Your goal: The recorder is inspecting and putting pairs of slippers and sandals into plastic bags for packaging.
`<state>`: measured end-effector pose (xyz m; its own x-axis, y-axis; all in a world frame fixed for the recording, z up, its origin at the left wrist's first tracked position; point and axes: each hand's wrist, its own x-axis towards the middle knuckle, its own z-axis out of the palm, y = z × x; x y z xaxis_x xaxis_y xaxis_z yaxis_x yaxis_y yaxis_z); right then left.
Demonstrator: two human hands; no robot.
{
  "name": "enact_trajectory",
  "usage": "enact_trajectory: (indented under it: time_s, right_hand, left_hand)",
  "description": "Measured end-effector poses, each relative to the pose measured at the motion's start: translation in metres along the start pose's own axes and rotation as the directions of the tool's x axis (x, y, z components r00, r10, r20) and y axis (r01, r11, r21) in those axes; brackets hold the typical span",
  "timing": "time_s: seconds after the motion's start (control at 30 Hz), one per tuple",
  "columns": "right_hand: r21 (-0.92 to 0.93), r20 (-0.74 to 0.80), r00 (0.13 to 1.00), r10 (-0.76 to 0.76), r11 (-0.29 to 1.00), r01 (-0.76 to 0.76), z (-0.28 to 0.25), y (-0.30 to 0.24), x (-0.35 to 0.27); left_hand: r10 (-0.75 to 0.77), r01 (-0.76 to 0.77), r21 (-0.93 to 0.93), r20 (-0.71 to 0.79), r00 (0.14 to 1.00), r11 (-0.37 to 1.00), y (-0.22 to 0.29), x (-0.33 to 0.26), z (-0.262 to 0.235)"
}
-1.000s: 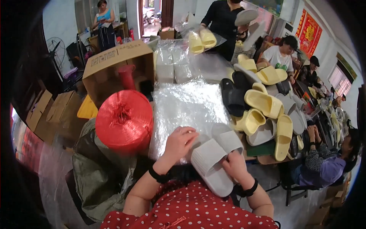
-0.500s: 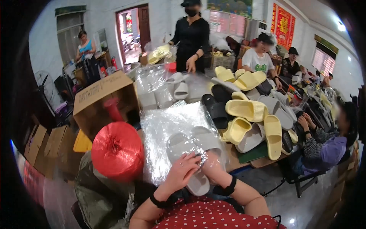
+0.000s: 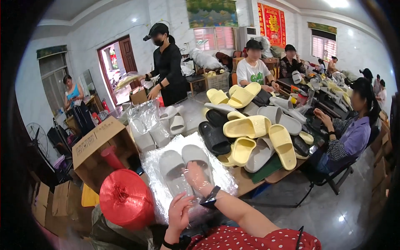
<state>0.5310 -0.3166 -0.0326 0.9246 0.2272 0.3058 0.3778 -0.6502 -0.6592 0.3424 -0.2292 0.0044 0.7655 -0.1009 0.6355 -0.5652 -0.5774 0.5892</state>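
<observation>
Head view shows the grey slippers (image 3: 172, 166) under clear plastic (image 3: 223, 183) by the surface's (image 3: 245, 186) near edge, where the right hand (image 3: 196, 178), grip hidden so I cannot tell, should press softly while the loose, empty-looking left hand (image 3: 179, 211) smooths wrinkles.

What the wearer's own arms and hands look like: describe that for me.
The left hand and right hand are ungloved. Dark bands circle both the left wrist and the right wrist. The right forearm is bare; the top is red with white polka dots.
</observation>
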Motion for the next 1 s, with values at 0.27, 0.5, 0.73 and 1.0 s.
enact_trajectory:
  time_s: [0.27, 0.5, 0.73, 1.0]
  right_hand:
    - [0.148, -0.002, 0.920, -0.393, 0.909, 0.389, -0.067, 0.010, -0.109]
    - [0.734, 0.515, 0.837, -0.187, 0.600, -0.318, -0.174, 0.028, -0.129]
    - [0.018, -0.145, 0.987, -0.071, 0.997, 0.075, -0.133, 0.054, -0.092]
    - [0.243, 0.095, 0.994, 0.057, 0.967, -0.079, -0.129, 0.073, -0.102]
  left_hand:
    - [-0.257, 0.251, -0.063, -0.344, 0.903, 0.966, -0.044, -0.037, -0.014]
    - [-0.770, 0.709, -0.328, -0.109, 0.628, 0.624, -0.070, -0.042, -0.023]
    - [-0.761, 0.740, -0.223, -0.012, 0.649, 0.635, -0.057, -0.039, -0.004]
    - [-0.717, 0.574, -0.538, -0.084, 0.692, 0.617, -0.065, -0.042, -0.022]
